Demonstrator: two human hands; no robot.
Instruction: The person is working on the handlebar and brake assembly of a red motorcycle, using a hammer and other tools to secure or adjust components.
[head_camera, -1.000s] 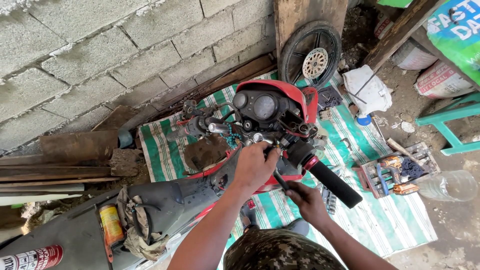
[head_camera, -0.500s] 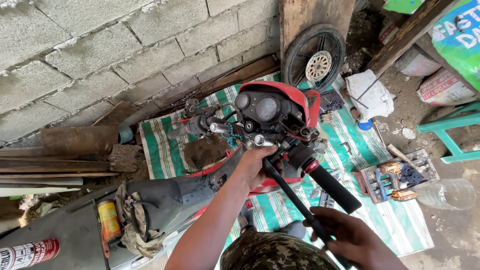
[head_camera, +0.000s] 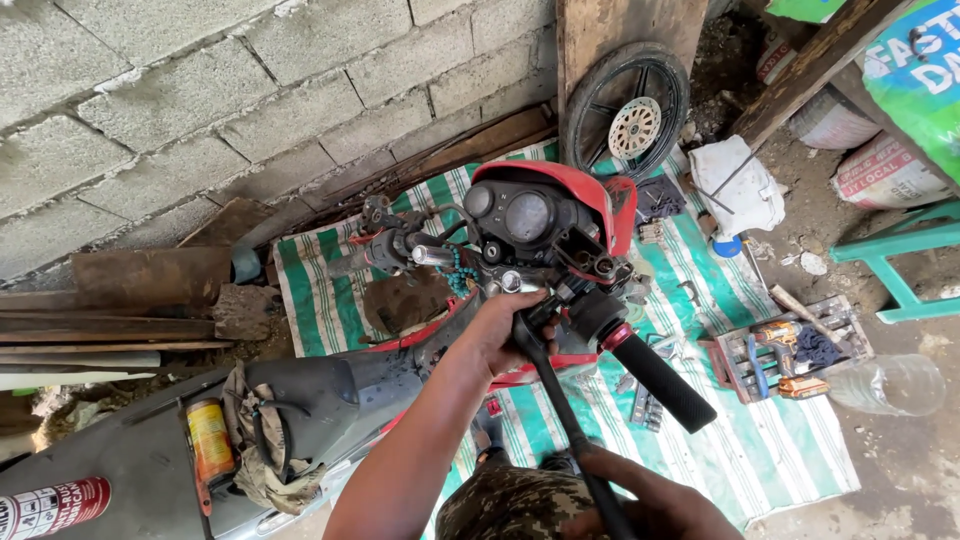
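The right hand (head_camera: 655, 510) has drawn back along the long black tool (head_camera: 560, 410) since a second ago, when it sat close under the handlebar; it is now at the bottom edge of the view, fingers closed around the tool's far end, so the pull comes from the full length of the handle. The left hand (head_camera: 505, 325) has stayed where it was, wrapped around the tool's head and pressing it against the handlebar clamp (head_camera: 575, 300) of the red motorcycle (head_camera: 545, 215), just inboard of the black grip (head_camera: 660, 380). That split, one hand steadying and one hauling from the end, reads as leverage being put on a fitting at the bar. The bike stands over a green striped mat (head_camera: 720, 440) on the ground, scattered with small metal parts, and an open tool tray (head_camera: 790, 350) lies near its right side. A spoked wheel (head_camera: 625, 105) leans against the block wall (head_camera: 200, 110) behind, and a clear plastic bottle (head_camera: 885, 385) lies past the tray. The black seat (head_camera: 310, 400), with a rag on it, sits just left of the working arm, and the person's knee crowds the space under the tool's swing
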